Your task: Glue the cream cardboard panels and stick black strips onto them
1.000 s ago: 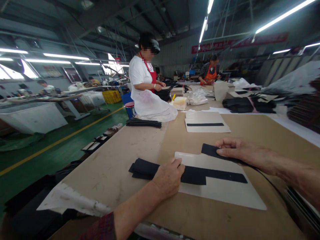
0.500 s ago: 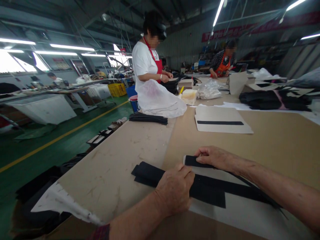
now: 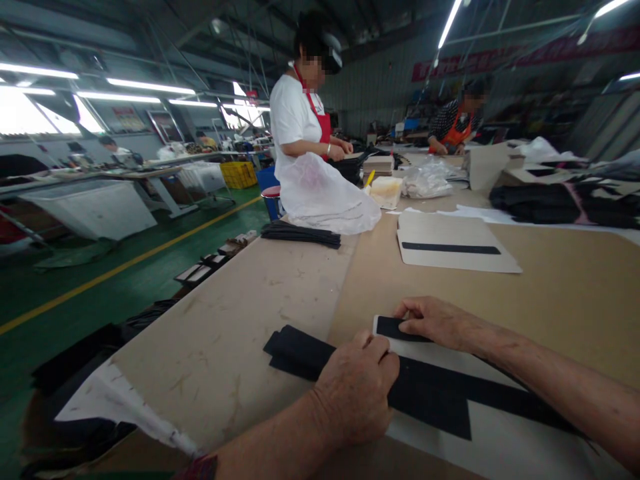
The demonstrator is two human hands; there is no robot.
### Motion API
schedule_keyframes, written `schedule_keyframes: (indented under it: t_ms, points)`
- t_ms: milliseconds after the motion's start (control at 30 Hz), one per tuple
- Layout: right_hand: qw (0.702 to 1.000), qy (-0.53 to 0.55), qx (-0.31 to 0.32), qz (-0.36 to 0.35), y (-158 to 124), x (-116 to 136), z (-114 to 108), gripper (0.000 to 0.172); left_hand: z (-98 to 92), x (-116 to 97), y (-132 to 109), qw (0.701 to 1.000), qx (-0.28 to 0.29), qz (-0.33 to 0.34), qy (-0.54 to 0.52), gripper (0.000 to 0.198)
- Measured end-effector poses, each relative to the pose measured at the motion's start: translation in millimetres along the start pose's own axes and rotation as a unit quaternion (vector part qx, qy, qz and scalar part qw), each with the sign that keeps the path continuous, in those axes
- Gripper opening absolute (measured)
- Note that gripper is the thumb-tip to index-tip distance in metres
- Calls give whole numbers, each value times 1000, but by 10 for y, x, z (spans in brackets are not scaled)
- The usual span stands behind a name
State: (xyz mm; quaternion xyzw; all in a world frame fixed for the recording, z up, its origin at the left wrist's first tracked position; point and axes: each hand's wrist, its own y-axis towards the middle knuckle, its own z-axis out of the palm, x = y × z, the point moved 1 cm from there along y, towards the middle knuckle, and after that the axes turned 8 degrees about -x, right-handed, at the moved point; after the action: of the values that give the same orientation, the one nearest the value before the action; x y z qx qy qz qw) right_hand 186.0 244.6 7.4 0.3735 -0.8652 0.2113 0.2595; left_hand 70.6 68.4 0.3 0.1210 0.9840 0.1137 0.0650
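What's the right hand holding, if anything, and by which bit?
A black strip, near its left end, in the fingers of the right hand.

No legible text, red banner (image 3: 525, 58) on the far wall at two o'clock, its lettering too blurred to read, wall poster (image 3: 127, 119) at ten o'clock, details indistinct

The right hand (image 3: 435, 322) had carried its strip (image 3: 393, 328) to the left — one second before, the strip's end stuck out over the far edge of the board (image 3: 500, 433), and now it lay just inside the board's far left corner. So this hand came closer to the left hand (image 3: 355, 387).
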Motion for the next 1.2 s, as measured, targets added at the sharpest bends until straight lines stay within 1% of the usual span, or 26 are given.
schedule_keyframes:
  t_ms: [100, 167, 267, 400, 667, 800, 867, 900, 967, 1033, 1067, 1133, 1167, 1200]
  points:
    - [1000, -11, -4, 1, -12, 43, -3, 12, 21, 2, -16, 1000, 1, -31, 1, 33]
    - [1000, -17, -7, 2, -24, 63, -5, 12, 35, 4, -30, 999, -8, -44, 6, 37]
    - [999, -34, -12, 8, -41, 79, -5, 15, 43, 8, -40, 999, -10, -44, 10, 46]
    - [999, -51, -12, 2, -51, 94, 5, 17, 29, 13, -19, 999, 10, -43, 1, 44]
    - [997, -80, -11, -16, -38, 116, -13, 15, 9, 10, 22, 998, 16, -55, -6, 43]
    - [993, -108, -18, -37, -21, 139, 20, 16, -8, 6, 45, 998, 24, -60, -4, 43]
    - [992, -121, -26, -35, -21, 134, 5, 18, -15, 4, 55, 998, 27, -58, -2, 44]
    - [991, -125, -29, -30, -33, 116, -31, 21, -17, 4, 58, 998, 30, -58, -2, 45]
    - [992, -121, -23, -22, -101, 31, -180, 33, -15, 6, 60, 997, 36, -63, -4, 47]
    - [995, -96, 16, -9, -252, -134, -418, 44, -9, 11, 56, 997, 38, -69, -8, 47]
    - [996, -78, 44, 1, -360, -245, -552, 42, -5, 15, 54, 997, 38, -71, -10, 46]
    - [995, -38, 85, 34, -619, -505, -798, 31, 6, 23, 51, 997, 34, -72, -13, 43]
    - [994, -15, 91, 57, -755, -645, -889, 25, 12, 27, 50, 997, 33, -71, -14, 42]
    - [993, 11, 83, 82, -884, -784, -949, 23, 18, 30, 52, 997, 33, -69, -15, 41]
